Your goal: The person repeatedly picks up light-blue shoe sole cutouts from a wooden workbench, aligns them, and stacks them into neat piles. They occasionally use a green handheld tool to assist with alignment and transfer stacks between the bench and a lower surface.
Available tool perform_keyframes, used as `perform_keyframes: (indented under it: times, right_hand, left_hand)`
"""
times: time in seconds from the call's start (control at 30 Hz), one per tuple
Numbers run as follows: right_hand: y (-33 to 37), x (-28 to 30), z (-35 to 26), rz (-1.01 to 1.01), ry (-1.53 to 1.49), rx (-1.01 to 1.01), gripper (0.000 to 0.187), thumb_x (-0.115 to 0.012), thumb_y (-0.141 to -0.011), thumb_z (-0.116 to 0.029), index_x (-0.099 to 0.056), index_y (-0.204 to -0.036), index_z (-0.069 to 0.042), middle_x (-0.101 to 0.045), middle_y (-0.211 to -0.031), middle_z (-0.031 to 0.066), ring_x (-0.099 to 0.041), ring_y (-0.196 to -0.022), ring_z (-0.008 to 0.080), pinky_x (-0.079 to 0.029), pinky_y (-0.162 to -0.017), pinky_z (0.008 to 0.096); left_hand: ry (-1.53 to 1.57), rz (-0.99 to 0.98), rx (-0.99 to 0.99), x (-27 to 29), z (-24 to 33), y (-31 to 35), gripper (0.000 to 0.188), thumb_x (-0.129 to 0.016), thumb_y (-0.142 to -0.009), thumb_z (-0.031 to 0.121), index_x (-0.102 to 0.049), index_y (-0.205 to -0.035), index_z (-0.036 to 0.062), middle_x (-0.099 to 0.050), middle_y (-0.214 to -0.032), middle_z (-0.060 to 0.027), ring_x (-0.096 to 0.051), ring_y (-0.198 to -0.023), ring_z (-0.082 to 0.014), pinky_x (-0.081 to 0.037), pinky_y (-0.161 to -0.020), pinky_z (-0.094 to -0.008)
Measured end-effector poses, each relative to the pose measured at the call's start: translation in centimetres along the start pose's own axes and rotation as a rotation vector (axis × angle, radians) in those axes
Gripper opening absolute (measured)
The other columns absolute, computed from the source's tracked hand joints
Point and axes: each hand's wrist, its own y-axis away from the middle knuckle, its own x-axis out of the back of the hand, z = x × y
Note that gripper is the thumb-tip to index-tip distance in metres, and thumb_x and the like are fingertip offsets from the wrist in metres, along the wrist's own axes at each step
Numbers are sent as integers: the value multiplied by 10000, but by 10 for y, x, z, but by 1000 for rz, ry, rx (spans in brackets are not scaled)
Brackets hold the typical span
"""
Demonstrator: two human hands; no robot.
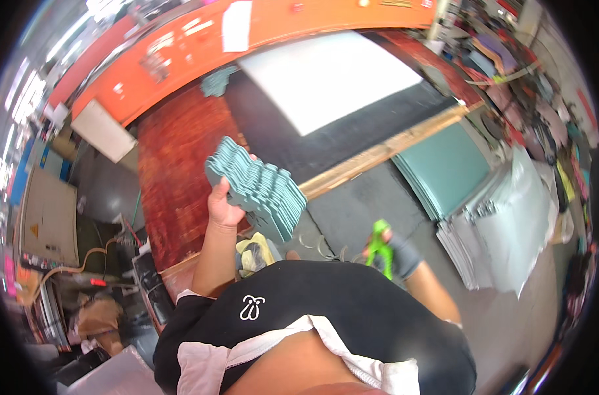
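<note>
My left hand is closed on a thick stack of teal foam cutouts with wavy edges. The thumb lies across the near side, and the stack is held up tilted above the edge of the work table. Down to the right, my right hand wears a dark grey glove and is smeared by motion. In it is a bright green looped thing, whose exact kind the blur hides.
A white sheet lies on the black board of the table, below an orange machine beam. Stacked teal sheets and pale grey sheets stand on the floor at right. A teal scrap lies by the beam.
</note>
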Motion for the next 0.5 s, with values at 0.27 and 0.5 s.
perform_keyframes:
  times: [0.27, 0.5]
  right_hand:
    - [120, 67, 99, -57, 275, 287, 605, -692, -806, -380, -493, -1263, -37, -602, -1152, 83, -549, -1067, 177, -397, -966, 319]
    - [153, 53, 109, 534, 281, 403, 303, -607, -855, -216, -552, -1073, -13, -602, -842, 36, -540, -865, 126, -435, -794, 299]
  left_hand:
    - [5, -87, 511, -66, -151, -32, 726, -679, -817, 247, -314, -1404, 25, -410, -1392, -191, -400, -1291, -343, -280, -1099, -517]
    - [136, -198, 661, -74, -238, -70, 710, -758, -750, 262, -427, -1338, 41, -494, -1314, -196, -463, -1231, -346, -319, -1079, -519]
